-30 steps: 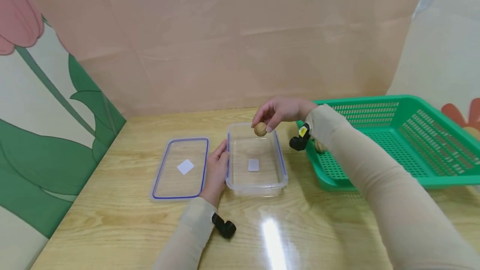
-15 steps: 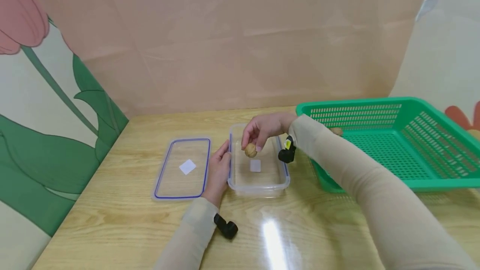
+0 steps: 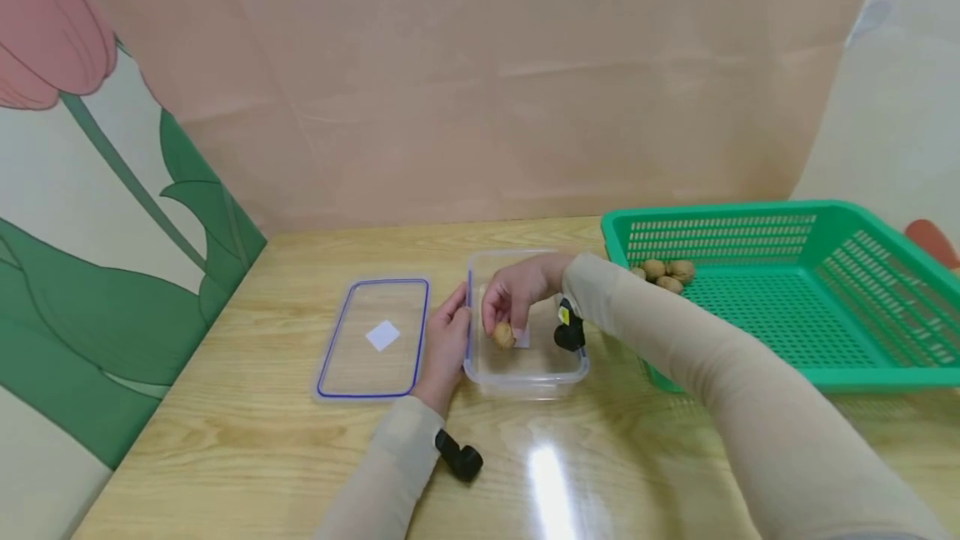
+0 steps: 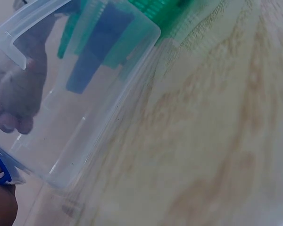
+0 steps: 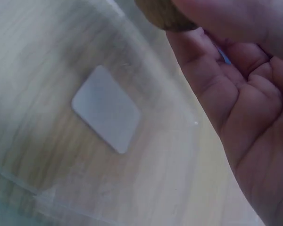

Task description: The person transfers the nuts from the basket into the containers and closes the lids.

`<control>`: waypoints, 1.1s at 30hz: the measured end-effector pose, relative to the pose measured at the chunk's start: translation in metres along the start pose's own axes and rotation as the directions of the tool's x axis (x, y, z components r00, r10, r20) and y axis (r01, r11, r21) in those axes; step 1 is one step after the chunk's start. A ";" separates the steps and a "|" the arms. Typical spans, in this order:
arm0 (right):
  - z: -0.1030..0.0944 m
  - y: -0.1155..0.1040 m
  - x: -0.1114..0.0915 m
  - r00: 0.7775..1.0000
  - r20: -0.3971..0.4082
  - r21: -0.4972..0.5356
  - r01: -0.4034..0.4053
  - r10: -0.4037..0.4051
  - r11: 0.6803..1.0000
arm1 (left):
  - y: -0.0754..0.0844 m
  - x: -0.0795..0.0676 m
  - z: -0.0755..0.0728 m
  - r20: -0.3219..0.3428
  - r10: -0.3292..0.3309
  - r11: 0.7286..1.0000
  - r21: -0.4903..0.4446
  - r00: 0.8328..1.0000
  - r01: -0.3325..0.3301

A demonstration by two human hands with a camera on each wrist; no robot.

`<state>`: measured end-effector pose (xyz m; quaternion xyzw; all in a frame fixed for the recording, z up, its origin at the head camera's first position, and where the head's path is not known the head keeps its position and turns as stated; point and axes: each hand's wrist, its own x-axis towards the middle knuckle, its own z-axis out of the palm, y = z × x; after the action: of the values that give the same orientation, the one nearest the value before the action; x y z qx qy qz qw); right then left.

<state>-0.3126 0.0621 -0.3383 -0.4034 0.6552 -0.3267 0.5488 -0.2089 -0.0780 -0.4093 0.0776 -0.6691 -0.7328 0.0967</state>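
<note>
A walnut (image 3: 503, 336) is pinched between the thumb and fingers of my right hand (image 3: 522, 286), low inside a clear plastic container (image 3: 525, 377). In the right wrist view the same walnut (image 5: 165, 15) shows only partly at the top edge, above the container's floor with its white label (image 5: 107, 109). My left hand (image 3: 444, 344) rests along the container's left side with its fingers extended. Through the container's wall, the left wrist view shows my right hand (image 4: 21, 92); little of the left hand (image 4: 2, 205) appears there.
A clear lid with a blue seal (image 3: 360, 307) lies flat left of the container. At the right stands a green basket (image 3: 825, 377), with several walnuts (image 3: 680, 271) in its left corner. Wrist cameras (image 3: 460, 457) are strapped to both sleeves.
My right hand has moved left and down, carrying the walnut from above the container's far rim into it. Walnuts in the basket have come into sight. The left hand stays at the container's side.
</note>
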 end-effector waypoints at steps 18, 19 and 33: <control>0.004 0.013 0.022 0.997 -0.013 -0.179 -0.077 0.076 0.981 | 0.001 0.000 -0.001 0.003 -0.024 0.999 0.022 1.000 0.023; 0.004 0.013 0.022 0.996 -0.018 -0.186 -0.084 0.082 0.979 | 0.002 0.000 -0.001 0.005 -0.023 1.000 0.018 1.000 0.022; -0.005 0.008 0.017 0.999 -0.033 -0.285 -0.051 0.043 0.957 | 0.002 -0.001 0.000 0.009 0.003 1.000 -0.010 1.000 -0.003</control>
<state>-0.3204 0.0505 -0.3515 -0.4584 0.7122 -0.2210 0.4835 -0.2079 -0.0783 -0.4072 0.0727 -0.6660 -0.7363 0.0952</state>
